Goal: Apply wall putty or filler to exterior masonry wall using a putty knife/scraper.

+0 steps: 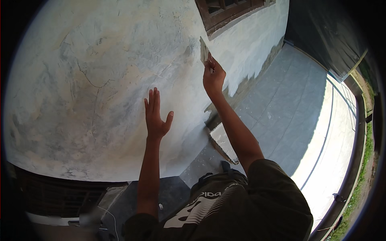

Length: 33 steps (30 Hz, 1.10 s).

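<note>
My right hand (214,76) is closed round the handle of a putty knife (204,50). Its flat blade lies along the wall just below the window frame; whether it presses on the plaster is hard to tell. My left hand (156,114) is stretched out flat with the thumb apart, at the wall's surface, holding nothing. The plastered wall (116,48) is white and grey, with patchy smears and a thin branching crack (90,82) left of my left hand.
A brown wooden window frame (227,18) is set in the wall at the top. Grey floor tiles (277,104) run along the wall's ragged lower edge. Near my feet stands a white-topped box-like object (225,140). A dark sheet (325,36) hangs at the far right.
</note>
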### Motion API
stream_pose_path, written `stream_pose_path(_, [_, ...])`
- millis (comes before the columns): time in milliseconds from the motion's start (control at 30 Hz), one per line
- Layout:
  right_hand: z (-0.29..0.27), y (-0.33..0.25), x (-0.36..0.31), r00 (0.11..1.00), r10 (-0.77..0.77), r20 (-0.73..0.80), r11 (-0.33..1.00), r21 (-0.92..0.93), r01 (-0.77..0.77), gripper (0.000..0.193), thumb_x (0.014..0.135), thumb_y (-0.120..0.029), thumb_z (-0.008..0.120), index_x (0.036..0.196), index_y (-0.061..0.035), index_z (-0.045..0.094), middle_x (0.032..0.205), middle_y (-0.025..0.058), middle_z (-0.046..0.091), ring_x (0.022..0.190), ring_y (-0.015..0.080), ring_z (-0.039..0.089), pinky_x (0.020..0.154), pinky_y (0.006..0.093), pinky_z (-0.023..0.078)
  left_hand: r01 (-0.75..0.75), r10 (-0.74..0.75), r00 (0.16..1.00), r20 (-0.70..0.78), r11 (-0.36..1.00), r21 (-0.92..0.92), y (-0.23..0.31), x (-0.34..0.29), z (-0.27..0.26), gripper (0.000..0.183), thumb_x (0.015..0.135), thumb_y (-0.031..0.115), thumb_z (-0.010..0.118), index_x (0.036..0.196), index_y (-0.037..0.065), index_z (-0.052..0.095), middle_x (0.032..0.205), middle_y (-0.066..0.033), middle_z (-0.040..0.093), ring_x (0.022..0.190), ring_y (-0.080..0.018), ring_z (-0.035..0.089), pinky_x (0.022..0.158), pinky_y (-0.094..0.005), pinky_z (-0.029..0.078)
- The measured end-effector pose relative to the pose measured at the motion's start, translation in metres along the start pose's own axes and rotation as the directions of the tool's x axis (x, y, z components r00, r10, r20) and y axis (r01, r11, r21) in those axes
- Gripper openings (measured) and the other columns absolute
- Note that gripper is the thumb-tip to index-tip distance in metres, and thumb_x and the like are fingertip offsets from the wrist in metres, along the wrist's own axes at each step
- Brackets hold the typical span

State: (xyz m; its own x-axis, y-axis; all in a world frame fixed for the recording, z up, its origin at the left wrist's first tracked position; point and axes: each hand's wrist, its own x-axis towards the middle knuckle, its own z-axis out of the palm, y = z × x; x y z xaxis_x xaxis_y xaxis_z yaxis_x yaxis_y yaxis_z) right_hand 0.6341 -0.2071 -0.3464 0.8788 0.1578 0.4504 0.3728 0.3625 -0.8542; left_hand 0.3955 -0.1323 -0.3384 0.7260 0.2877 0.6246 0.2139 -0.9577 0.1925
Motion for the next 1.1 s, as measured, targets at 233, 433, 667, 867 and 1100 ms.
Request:
stream_pose_path(233, [0.082, 0.030, 0.021, 0.918, -0.396, 0.008, 0.867, -0.325, 0.377, 0.053, 0.080, 0.014, 0.057, 0.132, 0.0069, 0.051, 0.133, 0.0291, 0.054, 0.120, 0.0430, 0.056, 0.104, 0.0454, 0.046, -0.097, 0.106, 0.994, -0.025, 0.966, 0.238, -0.040, 0.020, 0.014, 0.075, 0.085, 0.034, 0.058, 0.147, -0.003, 0.038, 0.155, -0.0201, 0.036, 0.147, -0.0375, 0.027, 0.117, -0.0577, 0.018])
stream_pose_path(433, [0.064, 0.036, -0.072, 0.926, -0.302, 0.227, 0.927, -0.157, 0.341, 0.045, 0.084, 0.012, 0.059, 0.129, 0.0047, 0.056, 0.133, 0.0244, 0.057, 0.122, 0.0388, 0.057, 0.104, 0.0437, 0.047, -0.167, 0.197, 0.978, -0.060, 0.929, 0.331, -0.074, 0.011, 0.018, 0.067, 0.086, 0.032, 0.055, 0.142, -0.003, 0.045, 0.151, -0.0199, 0.043, 0.144, -0.0370, 0.035, 0.116, -0.0516, 0.023])
stream_pose_path(667, [0.040, 0.023, 0.017, 0.951, -0.297, -0.081, 0.951, -0.115, 0.287, 0.041, 0.089, 0.009, 0.055, 0.128, -0.0012, 0.061, 0.121, 0.0215, 0.066, 0.106, 0.0310, 0.069, 0.087, 0.0331, 0.055, -0.231, 0.293, 0.954, -0.060, 0.849, 0.475, -0.074, 0.017, 0.028, 0.056, 0.089, 0.033, 0.051, 0.133, -0.001, 0.057, 0.142, -0.0154, 0.055, 0.136, -0.0311, 0.048, 0.115, -0.0437, 0.026])
stream_pose_path(867, [0.078, 0.038, 0.011, 0.918, -0.396, 0.021, 0.867, -0.322, 0.381, 0.061, 0.075, 0.017, 0.058, 0.133, 0.0011, 0.053, 0.138, 0.0232, 0.052, 0.126, 0.0424, 0.051, 0.106, 0.0437, 0.045, -0.259, 0.313, 0.949, -0.037, 0.841, 0.474, -0.072, 0.018, 0.034, 0.054, 0.090, 0.032, 0.050, 0.131, -0.001, 0.057, 0.141, -0.0153, 0.056, 0.136, -0.0313, 0.048, 0.114, -0.0435, 0.028])
stream_pose_path(1100, [0.003, 0.070, -0.131, 0.910, 0.103, 0.401, 0.994, -0.066, -0.083, 0.042, 0.089, 0.008, 0.057, 0.130, -0.0014, 0.060, 0.116, 0.0178, 0.070, 0.106, 0.0234, 0.069, 0.089, 0.0303, 0.052, -0.275, 0.323, 0.944, -0.066, 0.882, 0.383, -0.080, 0.014, 0.026, 0.053, 0.089, 0.029, 0.051, 0.133, -0.002, 0.056, 0.142, -0.0157, 0.055, 0.136, -0.0310, 0.048, 0.114, -0.0428, 0.029])
